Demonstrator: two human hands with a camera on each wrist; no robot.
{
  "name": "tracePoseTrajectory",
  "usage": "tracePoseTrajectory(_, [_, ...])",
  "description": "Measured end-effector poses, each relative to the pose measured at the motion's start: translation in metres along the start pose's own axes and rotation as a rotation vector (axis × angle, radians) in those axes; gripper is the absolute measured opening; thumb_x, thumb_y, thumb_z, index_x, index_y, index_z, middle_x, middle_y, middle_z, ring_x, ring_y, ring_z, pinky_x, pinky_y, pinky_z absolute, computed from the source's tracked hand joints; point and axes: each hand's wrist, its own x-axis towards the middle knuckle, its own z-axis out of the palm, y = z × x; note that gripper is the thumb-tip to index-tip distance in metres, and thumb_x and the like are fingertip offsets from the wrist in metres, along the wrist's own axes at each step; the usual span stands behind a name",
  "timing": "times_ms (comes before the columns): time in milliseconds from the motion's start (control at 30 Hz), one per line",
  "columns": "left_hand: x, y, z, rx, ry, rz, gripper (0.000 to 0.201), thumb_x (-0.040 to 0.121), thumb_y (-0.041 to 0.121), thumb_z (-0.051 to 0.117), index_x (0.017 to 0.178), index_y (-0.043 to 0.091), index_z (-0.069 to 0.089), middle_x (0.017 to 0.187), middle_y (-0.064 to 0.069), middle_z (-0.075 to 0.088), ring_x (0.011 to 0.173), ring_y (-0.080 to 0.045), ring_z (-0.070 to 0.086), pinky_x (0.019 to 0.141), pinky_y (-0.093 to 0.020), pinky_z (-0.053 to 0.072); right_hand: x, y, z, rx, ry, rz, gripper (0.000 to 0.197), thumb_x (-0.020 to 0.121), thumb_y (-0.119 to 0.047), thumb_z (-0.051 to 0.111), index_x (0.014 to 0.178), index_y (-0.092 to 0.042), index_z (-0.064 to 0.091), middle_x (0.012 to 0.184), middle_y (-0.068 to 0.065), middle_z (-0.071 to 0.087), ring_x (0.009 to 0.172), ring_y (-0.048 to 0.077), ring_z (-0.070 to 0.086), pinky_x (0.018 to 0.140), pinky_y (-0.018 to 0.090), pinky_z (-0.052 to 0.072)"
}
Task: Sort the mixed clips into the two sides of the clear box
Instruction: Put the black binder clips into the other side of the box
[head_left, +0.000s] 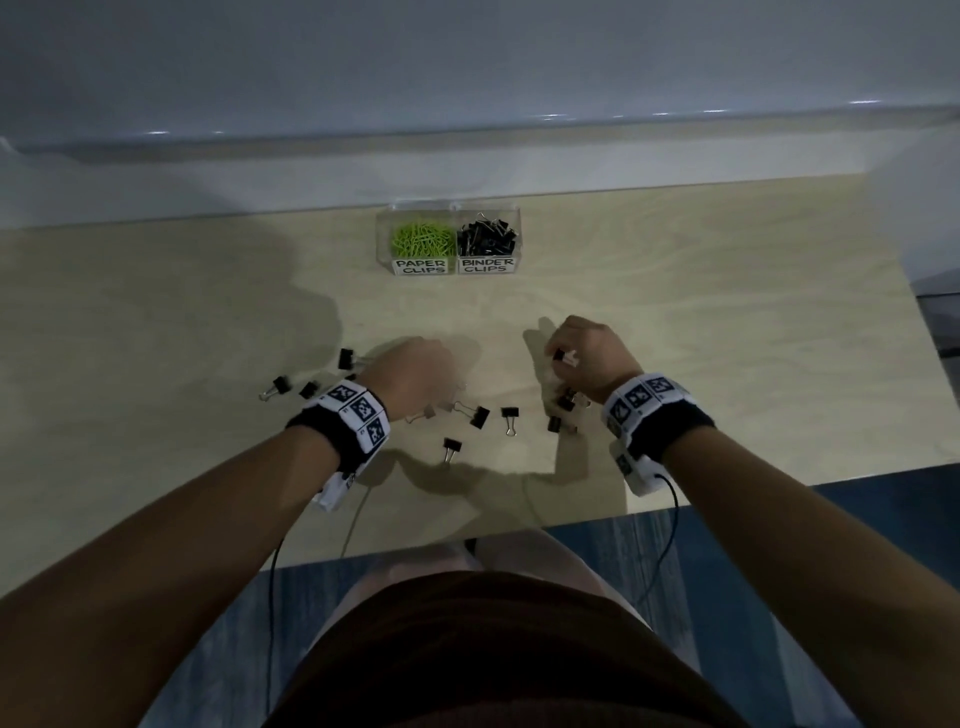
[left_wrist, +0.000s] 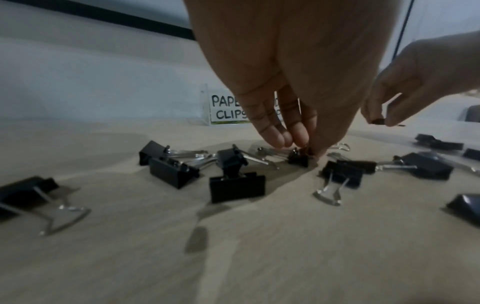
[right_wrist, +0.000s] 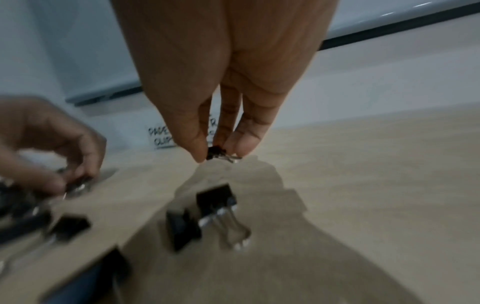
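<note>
The clear box (head_left: 387, 244) stands at the back of the table, with green paper clips (head_left: 422, 239) in its left side and black binder clips (head_left: 487, 236) in its right side. Several black binder clips (head_left: 479, 417) lie scattered on the wood near both hands. My right hand (head_left: 563, 358) is raised above the table and pinches a small black binder clip (right_wrist: 216, 153) between thumb and fingers. My left hand (head_left: 434, 387) reaches down to the table and its fingertips (left_wrist: 281, 139) close on a binder clip (left_wrist: 298, 157) lying there.
The light wooden table (head_left: 727, 338) ends at a front edge just behind my wrists. A pale wall rises behind the box. Cables hang from both wristbands. More loose binder clips (head_left: 280, 385) lie left of my left wrist.
</note>
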Motion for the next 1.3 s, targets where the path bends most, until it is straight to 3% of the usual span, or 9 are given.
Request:
tracePoseTrajectory(200, [-0.019,0.001,0.001,-0.155,0.084,0.002,0.013,0.082,0.020,0.062,0.094,0.015,0.058,0.094,0.005,0.054,0.087,-0.012,0.050,0.079,-0.029,0.046,-0.027,0.015,-0.011,0.084,0.092,0.030,0.014,0.072,-0.007,0.069,0.078,-0.019,0.070,0.081,-0.001,0.061,0.070,0.012,0.057,0.066,0.030,0.053])
tracePoseTrajectory(400, [-0.026,0.007,0.023,-0.008,0.065,0.018,0.019,0.083,0.013,0.057,0.101,0.008,0.058,0.103,-0.006,0.057,0.098,-0.022,0.052,0.087,-0.037,0.046,-0.051,0.012,0.018,0.009,0.070,-0.002,0.016,0.076,0.004,0.064,0.080,-0.009,0.073,0.090,0.012,0.061,0.077,0.032,0.059,0.066,0.037,0.052])
tracePoseTrajectory(600, [-0.023,0.019,0.032,0.183,-0.022,0.039,0.034,0.086,0.016,0.058,0.118,0.008,0.055,0.114,-0.011,0.052,0.105,-0.027,0.050,0.088,-0.045,0.048,-0.059,0.012,0.032,0.004,0.110,0.047,0.023,0.069,0.009,0.070,0.085,-0.006,0.072,0.090,0.017,0.061,0.073,0.035,0.061,0.059,0.042,0.056])
tracePoseTrajectory(733, [-0.016,0.028,0.031,0.273,-0.036,-0.033,0.018,0.087,0.008,0.057,0.104,0.010,0.062,0.104,-0.008,0.055,0.096,-0.024,0.050,0.080,-0.037,0.049,-0.046,0.001,0.028,-0.003,0.079,0.139,0.015,0.075,0.004,0.062,0.084,-0.002,0.072,0.090,0.020,0.058,0.071,0.037,0.060,0.064,0.040,0.052])
tracePoseTrajectory(867, [-0.008,0.031,0.022,0.312,-0.046,-0.039,0.018,0.089,0.012,0.047,0.104,0.007,0.058,0.104,-0.009,0.055,0.094,-0.025,0.053,0.069,-0.031,0.037,-0.034,-0.007,0.026,-0.019,0.008,0.148,0.015,0.072,0.001,0.062,0.083,-0.003,0.071,0.085,0.018,0.057,0.072,0.037,0.057,0.063,0.035,0.048])
tracePoseTrajectory(967, [-0.003,0.028,0.014,0.243,-0.047,-0.044,0.019,0.088,0.015,0.046,0.102,0.005,0.055,0.103,-0.012,0.056,0.093,-0.027,0.053,0.075,-0.035,0.044,-0.023,-0.013,0.019,0.008,-0.004,0.195,0.010,0.071,-0.004,0.065,0.078,-0.005,0.072,0.081,0.015,0.060,0.072,0.033,0.058,0.062,0.028,0.043])
tracePoseTrajectory(1067, [0.001,0.021,0.004,0.085,-0.016,-0.115,0.018,0.087,0.017,0.050,0.098,0.005,0.057,0.098,-0.010,0.060,0.089,-0.027,0.057,0.077,-0.036,0.047,-0.008,-0.022,0.007,0.140,0.077,0.274,0.007,0.071,-0.007,0.068,0.077,-0.007,0.072,0.076,0.009,0.068,0.071,0.023,0.061,0.066,0.028,0.051])
tracePoseTrajectory(1167, [0.006,0.015,-0.009,-0.206,0.079,-0.238,0.010,0.081,0.014,0.062,0.088,0.008,0.063,0.089,-0.007,0.068,0.078,-0.021,0.063,0.073,-0.036,0.055,0.019,-0.033,-0.012,0.402,0.184,0.360,0.012,0.070,-0.001,0.071,0.079,-0.009,0.073,0.075,0.006,0.070,0.067,0.013,0.063,0.060,0.007,0.050])
tracePoseTrajectory(1300, [0.030,0.016,-0.044,-0.470,0.227,-0.313,0.007,0.079,0.012,0.070,0.083,0.007,0.066,0.082,-0.002,0.067,0.074,-0.015,0.061,0.063,-0.017,0.047,0.067,-0.053,-0.046,0.505,0.252,0.333,0.015,0.070,-0.002,0.075,0.082,-0.011,0.072,0.070,-0.001,0.068,0.065,0.009,0.064,0.064,0.017,0.054])
